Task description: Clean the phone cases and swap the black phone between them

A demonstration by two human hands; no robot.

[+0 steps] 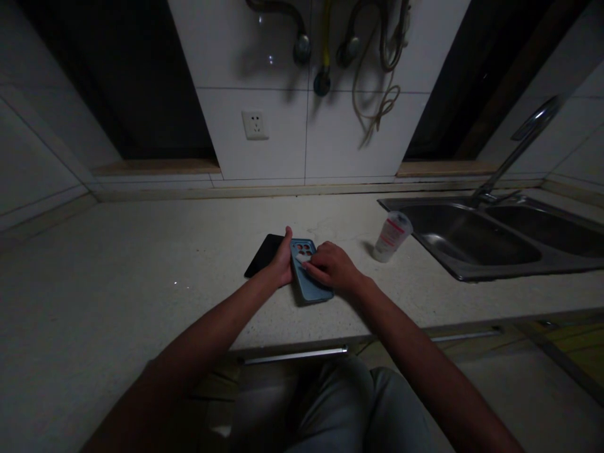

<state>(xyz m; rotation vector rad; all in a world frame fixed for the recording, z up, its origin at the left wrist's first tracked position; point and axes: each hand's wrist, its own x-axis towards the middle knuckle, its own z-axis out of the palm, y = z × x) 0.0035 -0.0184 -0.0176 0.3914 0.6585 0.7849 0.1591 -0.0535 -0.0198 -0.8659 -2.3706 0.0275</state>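
Two hands meet on a blue phone [309,272] lying flat on the counter [141,277], the left hand [282,261] with fingers straight against its nine o'clock edge, the right hand [334,266] with fingers bent onto its back, grip unclear in the dimness, a cup [392,236] at two o'clock.

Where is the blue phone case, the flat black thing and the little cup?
blue phone case [312,287], head view, bare lower part.
flat black thing [262,254], head view, middle of its top.
little cup [391,238], head view, side wall.
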